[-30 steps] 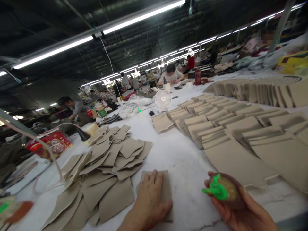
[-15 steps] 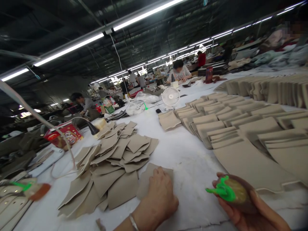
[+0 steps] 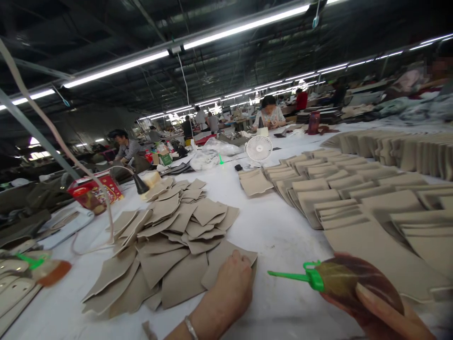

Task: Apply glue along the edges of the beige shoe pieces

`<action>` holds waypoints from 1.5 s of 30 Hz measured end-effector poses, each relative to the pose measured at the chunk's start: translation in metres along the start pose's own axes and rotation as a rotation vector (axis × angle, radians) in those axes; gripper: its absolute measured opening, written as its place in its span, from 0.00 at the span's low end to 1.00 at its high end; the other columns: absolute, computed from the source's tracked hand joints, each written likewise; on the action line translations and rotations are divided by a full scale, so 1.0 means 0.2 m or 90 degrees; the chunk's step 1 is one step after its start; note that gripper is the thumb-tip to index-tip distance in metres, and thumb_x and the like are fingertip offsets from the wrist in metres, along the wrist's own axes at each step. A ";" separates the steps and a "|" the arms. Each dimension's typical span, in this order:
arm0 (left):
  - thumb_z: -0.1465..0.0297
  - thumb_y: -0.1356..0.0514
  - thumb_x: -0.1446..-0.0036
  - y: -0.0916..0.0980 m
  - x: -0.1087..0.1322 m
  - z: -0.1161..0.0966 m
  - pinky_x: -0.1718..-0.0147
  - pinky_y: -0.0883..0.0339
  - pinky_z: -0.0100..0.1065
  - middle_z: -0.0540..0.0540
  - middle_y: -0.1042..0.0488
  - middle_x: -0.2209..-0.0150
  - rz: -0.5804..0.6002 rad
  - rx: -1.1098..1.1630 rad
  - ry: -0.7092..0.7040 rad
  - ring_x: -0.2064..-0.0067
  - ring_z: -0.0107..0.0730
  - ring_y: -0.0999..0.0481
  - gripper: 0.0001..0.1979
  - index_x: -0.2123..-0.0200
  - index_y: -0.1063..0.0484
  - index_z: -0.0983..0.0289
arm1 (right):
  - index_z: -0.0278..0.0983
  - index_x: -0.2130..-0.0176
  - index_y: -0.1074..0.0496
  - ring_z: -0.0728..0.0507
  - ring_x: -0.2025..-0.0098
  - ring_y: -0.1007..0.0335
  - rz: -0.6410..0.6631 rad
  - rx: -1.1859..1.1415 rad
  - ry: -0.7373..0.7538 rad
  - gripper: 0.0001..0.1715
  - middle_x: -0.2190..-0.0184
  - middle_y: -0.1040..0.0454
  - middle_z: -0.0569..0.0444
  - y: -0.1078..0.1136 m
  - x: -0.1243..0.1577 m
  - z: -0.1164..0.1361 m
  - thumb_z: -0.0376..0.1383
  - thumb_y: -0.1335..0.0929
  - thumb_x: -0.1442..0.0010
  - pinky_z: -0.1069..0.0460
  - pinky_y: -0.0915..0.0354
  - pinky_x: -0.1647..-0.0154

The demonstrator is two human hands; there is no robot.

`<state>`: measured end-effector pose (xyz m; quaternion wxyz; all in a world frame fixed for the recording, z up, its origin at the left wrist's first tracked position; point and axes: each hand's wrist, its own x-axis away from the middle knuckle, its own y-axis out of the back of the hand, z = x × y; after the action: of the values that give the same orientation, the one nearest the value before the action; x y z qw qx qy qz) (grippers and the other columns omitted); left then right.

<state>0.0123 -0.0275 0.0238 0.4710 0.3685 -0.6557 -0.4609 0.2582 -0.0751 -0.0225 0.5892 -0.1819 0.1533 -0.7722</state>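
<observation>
My left hand (image 3: 231, 283), with a bracelet at the wrist, has its fingers closed on the right edge of a taupe piece (image 3: 221, 264), which lies against the right side of a loose heap of similar pieces (image 3: 184, 217). At the lower right my right hand (image 3: 375, 307) is wrapped round a glue bottle (image 3: 361, 278) with dark contents. Its thin green nozzle (image 3: 290, 275) points left over the white table (image 3: 279, 245). Rows of overlapping taupe pieces (image 3: 354, 189) lie beyond the bottle.
A white fan (image 3: 259, 148) stands mid-table near a plastic bag (image 3: 205, 159). On the left are a red box (image 3: 95, 191), a hanging cable (image 3: 71, 156) and a second green-tipped bottle (image 3: 51, 271). Several people sit or stand farther back, one behind the fan (image 3: 269, 113).
The bottle in my right hand has turned, so its nozzle now stretches out leftward. My left hand and its piece have shifted slightly, and the piece now overlaps the heap's edge. The view has tilted a little.
</observation>
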 end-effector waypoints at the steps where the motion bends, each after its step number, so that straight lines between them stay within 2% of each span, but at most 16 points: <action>1: 0.80 0.51 0.41 0.00 0.00 0.02 0.54 0.31 0.41 0.66 0.29 0.53 -0.011 0.022 -0.018 0.56 0.47 0.27 0.19 0.50 0.29 0.69 | 0.41 0.48 0.28 0.28 0.55 0.26 0.013 0.037 0.016 0.40 0.54 0.23 0.43 0.01 -0.03 0.01 0.47 0.18 0.59 0.44 0.24 0.59; 3: 0.77 0.53 0.38 0.00 -0.01 0.06 0.56 0.31 0.40 0.62 0.28 0.55 -0.035 0.057 -0.052 0.58 0.45 0.26 0.19 0.50 0.28 0.66 | 0.42 0.47 0.30 0.28 0.55 0.25 0.037 0.123 0.063 0.42 0.55 0.23 0.44 0.03 -0.08 0.02 0.46 0.18 0.60 0.44 0.25 0.58; 5: 0.76 0.54 0.37 0.00 -0.02 0.09 0.57 0.32 0.39 0.60 0.28 0.57 -0.052 0.074 -0.074 0.59 0.43 0.26 0.19 0.49 0.28 0.64 | 0.43 0.46 0.32 0.31 0.55 0.25 0.060 0.239 0.127 0.42 0.56 0.22 0.47 0.03 -0.13 0.05 0.47 0.19 0.56 0.46 0.25 0.57; 9: 0.76 0.54 0.38 -0.04 -0.07 0.08 0.59 0.32 0.37 0.59 0.27 0.57 -0.067 0.085 -0.116 0.61 0.42 0.26 0.18 0.52 0.28 0.64 | 0.45 0.47 0.33 0.38 0.60 0.24 0.087 0.470 0.259 0.35 0.59 0.23 0.52 -0.01 -0.16 0.12 0.51 0.22 0.50 0.54 0.28 0.57; 12: 0.76 0.54 0.39 -0.05 -0.12 0.06 0.59 0.33 0.38 0.59 0.27 0.58 -0.070 0.100 -0.140 0.60 0.42 0.26 0.18 0.53 0.27 0.63 | 0.47 0.47 0.33 0.40 0.60 0.24 0.098 0.548 0.326 0.34 0.57 0.24 0.55 -0.04 -0.17 0.14 0.52 0.23 0.48 0.58 0.30 0.58; 15: 0.76 0.54 0.40 -0.05 -0.13 0.05 0.58 0.33 0.37 0.58 0.26 0.58 -0.067 0.125 -0.151 0.60 0.42 0.25 0.19 0.54 0.27 0.62 | 0.48 0.47 0.33 0.42 0.57 0.26 0.101 0.592 0.345 0.34 0.54 0.27 0.56 -0.05 -0.16 0.12 0.53 0.23 0.49 0.60 0.33 0.55; 20: 0.74 0.53 0.39 -0.06 -0.14 0.08 0.59 0.33 0.36 0.56 0.25 0.61 -0.086 0.151 -0.153 0.60 0.41 0.25 0.17 0.55 0.26 0.60 | 0.46 0.46 0.34 0.37 0.52 0.29 0.091 0.644 0.350 0.36 0.50 0.29 0.54 -0.10 -0.16 0.07 0.56 0.24 0.48 0.52 0.34 0.49; 23: 0.74 0.52 0.39 -0.06 -0.14 0.09 0.61 0.33 0.36 0.56 0.25 0.61 -0.100 0.134 -0.164 0.62 0.40 0.25 0.17 0.55 0.26 0.61 | 0.45 0.48 0.33 0.34 0.54 0.27 0.111 0.717 0.443 0.32 0.52 0.27 0.51 -0.15 -0.17 0.08 0.56 0.27 0.45 0.46 0.31 0.52; 26: 0.74 0.52 0.39 -0.05 -0.12 0.08 0.62 0.33 0.36 0.55 0.25 0.62 -0.105 0.123 -0.162 0.63 0.40 0.24 0.15 0.57 0.27 0.61 | 0.46 0.47 0.34 0.36 0.56 0.25 0.136 0.794 0.518 0.27 0.53 0.27 0.51 -0.17 -0.17 0.11 0.56 0.30 0.40 0.46 0.28 0.55; 30: 0.72 0.50 0.38 -0.06 -0.12 0.08 0.65 0.34 0.35 0.54 0.26 0.64 -0.123 0.123 -0.163 0.64 0.40 0.24 0.13 0.59 0.27 0.59 | 0.47 0.44 0.38 0.38 0.54 0.26 0.189 0.869 0.519 0.28 0.51 0.28 0.52 -0.16 -0.16 0.14 0.55 0.31 0.37 0.48 0.27 0.55; 34: 0.72 0.50 0.38 -0.07 -0.13 0.08 0.67 0.36 0.34 0.53 0.27 0.66 -0.133 0.124 -0.174 0.66 0.38 0.25 0.12 0.60 0.27 0.58 | 0.47 0.47 0.36 0.36 0.59 0.24 0.141 0.851 0.554 0.28 0.55 0.26 0.51 -0.15 -0.17 0.12 0.60 0.34 0.37 0.46 0.25 0.60; 40: 0.73 0.50 0.38 -0.05 -0.12 0.08 0.67 0.39 0.33 0.52 0.28 0.67 -0.115 0.152 -0.175 0.66 0.38 0.27 0.12 0.61 0.27 0.58 | 0.48 0.45 0.38 0.39 0.58 0.24 0.168 0.847 0.485 0.27 0.54 0.26 0.53 -0.12 -0.18 0.10 0.56 0.32 0.37 0.51 0.25 0.60; 45: 0.72 0.50 0.40 -0.04 -0.12 0.09 0.67 0.40 0.33 0.52 0.29 0.68 -0.105 0.173 -0.179 0.66 0.37 0.28 0.12 0.63 0.26 0.59 | 0.47 0.47 0.35 0.35 0.59 0.23 0.109 0.804 0.505 0.29 0.55 0.25 0.52 -0.10 -0.18 0.10 0.59 0.31 0.40 0.48 0.24 0.62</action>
<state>0.0018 -0.0039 0.0065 0.2818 0.4128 -0.7388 -0.4520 0.2581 -0.0359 0.0007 0.5401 0.4951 -0.1044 -0.6725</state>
